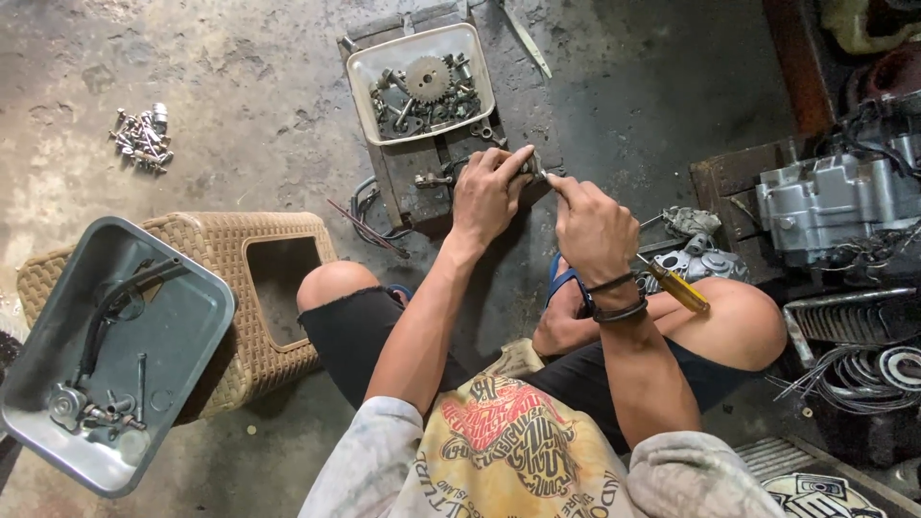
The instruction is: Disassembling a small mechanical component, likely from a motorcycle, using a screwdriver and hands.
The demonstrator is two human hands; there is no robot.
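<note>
Small part: a dark metal piece (pixel 531 167) sits pinched between both hands, just above the wooden board on the floor, in front of the person's knees; it is too small to tell what it is.
Left hand: the left hand (pixel 487 195) closes its fingers around the near end of the part, thumb and fingertips pressed onto it.
Right hand: the right hand (pixel 593 226) meets it from the other side, forefinger and thumb pressed together on the part's tip; dark bands circle the wrist.
Board: a grimy wooden board (pixel 508 115) lies under the hands, with a few loose bolts on it near the left hand.
White tray: a pale tray (pixel 363 69) rests on the far end of the board, holding a toothed sprocket (pixel 428 78) among bolts and small fittings.
Screwdriver: a yellow-handled screwdriver (pixel 677 289) lies by the right knee.
Engine: a grey engine case (pixel 830 203) stands on a block to the right, well apart from the hands.
Grey tray: a grey metal tray (pixel 197 307) sits on a woven stool (pixel 240 240) to the left, with a hose and fittings inside.
Bolt heap: a small pile of bolts (pixel 142 136) lies on the concrete floor, far left.
</note>
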